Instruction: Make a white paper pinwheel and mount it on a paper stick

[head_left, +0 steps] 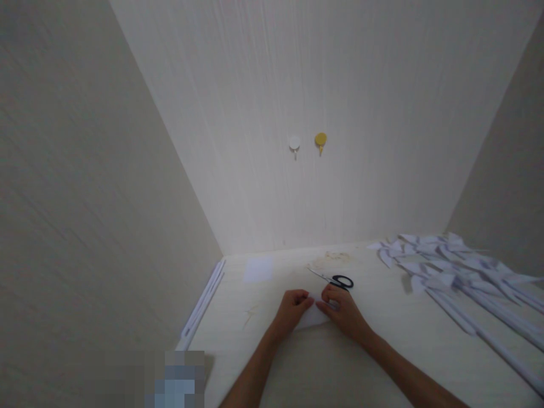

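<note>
Pale tabletop [232, 317] is filling lower frame; L hand [291, 309] & R hand [345, 311] are pinching thin white paper sheet [312, 319], lower ctr; black-handled metal scissors [332, 280] lying just above.

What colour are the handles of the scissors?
Black; the scissors' handles show best in the head view.

Single head-worn view, forward and down over the tabletop [374, 309]

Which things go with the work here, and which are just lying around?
Part of the work:
Paper, in the left hand and right hand
Scissors, probably, close by

Seemingly just there:
White sheet
White strips, left
Paper pile, right (maybe related)
White hook and yellow hook, on the wall
</note>
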{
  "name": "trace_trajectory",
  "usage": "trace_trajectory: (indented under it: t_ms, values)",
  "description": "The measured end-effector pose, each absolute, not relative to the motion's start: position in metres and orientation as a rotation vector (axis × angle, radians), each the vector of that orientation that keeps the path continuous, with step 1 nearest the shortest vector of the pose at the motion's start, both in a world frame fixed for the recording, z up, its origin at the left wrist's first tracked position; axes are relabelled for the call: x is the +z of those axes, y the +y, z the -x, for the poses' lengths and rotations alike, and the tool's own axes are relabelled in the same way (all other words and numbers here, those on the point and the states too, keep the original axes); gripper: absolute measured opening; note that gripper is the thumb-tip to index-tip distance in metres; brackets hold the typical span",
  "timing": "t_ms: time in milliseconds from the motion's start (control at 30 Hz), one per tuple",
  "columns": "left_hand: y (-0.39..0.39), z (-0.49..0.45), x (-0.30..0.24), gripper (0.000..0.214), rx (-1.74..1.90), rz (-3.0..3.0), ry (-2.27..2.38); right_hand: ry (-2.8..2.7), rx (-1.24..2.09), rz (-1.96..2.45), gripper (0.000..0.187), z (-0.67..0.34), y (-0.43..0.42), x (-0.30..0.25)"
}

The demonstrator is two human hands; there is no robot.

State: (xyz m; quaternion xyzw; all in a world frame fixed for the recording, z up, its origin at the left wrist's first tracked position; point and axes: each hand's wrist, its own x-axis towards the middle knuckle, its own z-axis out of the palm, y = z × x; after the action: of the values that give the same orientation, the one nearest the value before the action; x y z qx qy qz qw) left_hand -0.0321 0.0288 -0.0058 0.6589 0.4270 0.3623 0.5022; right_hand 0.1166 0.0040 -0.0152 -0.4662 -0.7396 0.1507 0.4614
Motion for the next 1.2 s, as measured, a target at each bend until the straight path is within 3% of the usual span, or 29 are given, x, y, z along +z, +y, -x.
trace_trajectory:
  t_ms: [633, 767, 900, 1200]
  values:
    - [0.029, 0.032, -0.004, 0.024, 0.888, -1.634, 1.104, -1.788, 0.416, 1.138, 0.022, -0.116, 0.003, -0.013]
    - [0.03, 0.033, -0.002, 0.026, 0.999, -1.588, 1.169, -1.586, 0.434, 1.095, 0.009, -0.12, 0.005, -0.012]
    - [0.032, 0.034, 0.0, 0.027, 1.221, -1.408, 1.237, -1.26, 0.631, 1.076, 0.027, -0.118, 0.009, -0.015]
    - [0.017, 0.013, -0.004, 0.027, 1.36, -1.215, 1.093, -1.215, 1.1, 1.034, 0.026, -0.102, 0.0, -0.006]
